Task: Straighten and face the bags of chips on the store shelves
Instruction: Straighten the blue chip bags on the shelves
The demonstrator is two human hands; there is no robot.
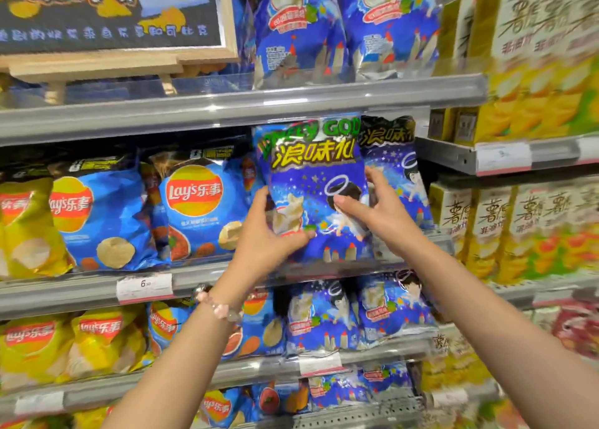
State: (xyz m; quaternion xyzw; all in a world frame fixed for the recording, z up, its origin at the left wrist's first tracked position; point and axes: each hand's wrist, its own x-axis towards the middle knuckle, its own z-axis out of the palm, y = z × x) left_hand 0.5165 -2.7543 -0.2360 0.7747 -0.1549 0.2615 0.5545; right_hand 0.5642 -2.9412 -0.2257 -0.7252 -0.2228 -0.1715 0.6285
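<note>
Lay's bags (201, 208) lean just left of the blue bag (316, 182) I'm holding on the middle shelf (81, 292), so a sideways shove could topple them. My left hand (269, 234) grips its lower left edge, thumb across the front. My right hand (377, 208) pinches the right edge; squeezing hard may crush chips or drag the neighbour bag (393, 166) askew.

We see glossy plastic film on the blue chip bag (319, 182) between the left hand (269, 234) and right hand (379, 208), catching light like the crinkled Lay's bags (201, 208) beside it. The shelf edge (227, 108) looks like smooth grey metal with a clear plastic strip. The sign frame (97, 62) is pale matt wood; the price tag (145, 287) is paper; the bracelet (220, 305) has shiny beads
</note>
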